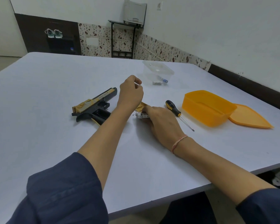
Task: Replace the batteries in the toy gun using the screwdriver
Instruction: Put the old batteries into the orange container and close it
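Two hands are at work over the desk (55, 88). The right hand (160, 120) is curled over a clump of white batteries (141, 115), holding them on the desk just beside a yellow cover plate (140, 107). I cannot tell whether they sit in a carrier. The left hand (131, 92) hovers above that spot, fingers curled, thumb against forefinger. If it pinches anything, the thing is too small for me to see. The toy gun (94, 107) lies on its side to the left, untouched. The screwdriver (176, 110) lies just right of the right hand. A tiny screw (133, 115) lies loose near the batteries. My judgement: the cells are light, hard and smooth, and prone to roll, so I would take each across its barrel, not by the ends. The gun looks like light rigid plastic, so I would hold it by the grip. The screw could easily be lost, so I would keep sleeves clear of it.
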